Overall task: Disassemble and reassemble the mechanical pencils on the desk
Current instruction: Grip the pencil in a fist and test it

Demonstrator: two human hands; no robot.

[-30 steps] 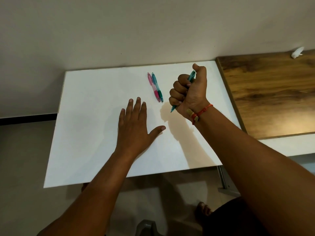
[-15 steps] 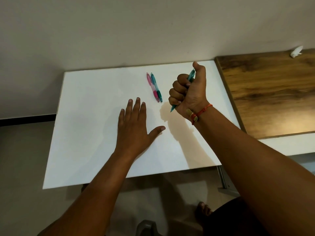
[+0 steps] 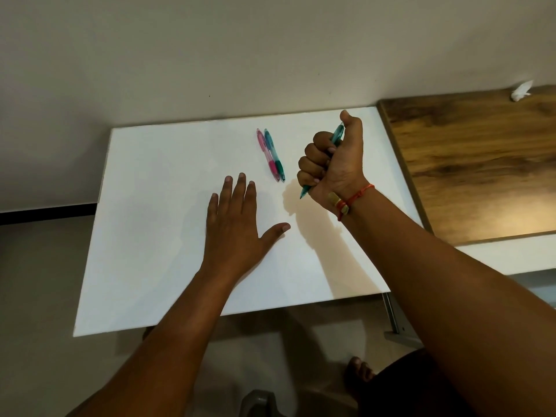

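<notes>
Head view: the right hand (image 3: pixel 334 164) fists a teal pencil (image 3: pixel 337 136), thumb over its top end, tip down near the desk (image 3: pixel 156 206). The left hand (image 3: pixel 237 224) lies flat, fingers spread, near two more pencils (image 3: pixel 268 158). If the pencil is pulled apart one-handed, small parts could spring loose and roll off.

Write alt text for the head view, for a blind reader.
The right hand grips a teal pencil in a fist over a white desk; the left hand lies flat. A pink pencil and a blue-green pencil lie nearby.
</notes>
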